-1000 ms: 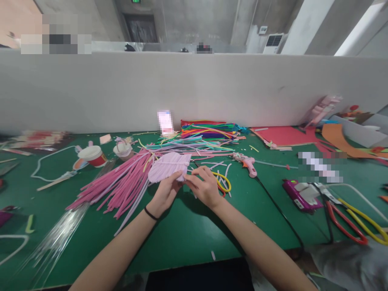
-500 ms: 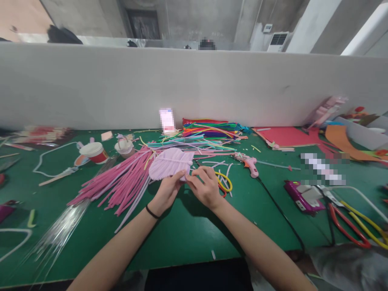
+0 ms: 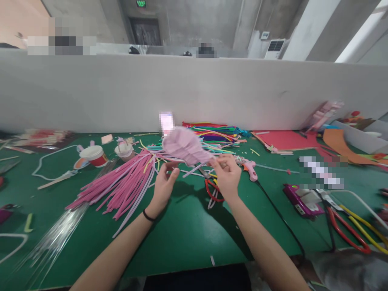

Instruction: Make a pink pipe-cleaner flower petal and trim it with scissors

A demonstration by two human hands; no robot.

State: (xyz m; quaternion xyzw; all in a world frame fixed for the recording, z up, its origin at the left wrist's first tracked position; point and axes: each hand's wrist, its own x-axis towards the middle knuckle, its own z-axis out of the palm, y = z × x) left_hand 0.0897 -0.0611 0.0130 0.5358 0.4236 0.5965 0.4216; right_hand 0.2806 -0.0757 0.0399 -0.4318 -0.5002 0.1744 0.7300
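A light purple leaf-shaped piece made of fuzzy stems (image 3: 184,145) hangs above the table, slightly blurred. My right hand (image 3: 227,171) pinches its narrow end at the lower right. Just below the piece's left part is my left hand (image 3: 165,182), its fingers curled and apart with nothing between them. A thin purple strip (image 3: 194,169) sticks out near the pinched end. To the left lies a fan of pink stems (image 3: 121,182). Red and yellow handled scissors (image 3: 212,190) rest on the table beside my right hand.
A pink glue gun (image 3: 251,170) with a black cord lies right of my right hand. Farther right are a purple power strip (image 3: 303,202) and large scissors (image 3: 348,226). Cups (image 3: 96,155) stand at the left; coloured stems (image 3: 215,131) and red sheets (image 3: 285,139) lie behind.
My left hand has let go of the purple piece and opened. My right hand has moved right and up a little, and the piece has swung upward and right with it.
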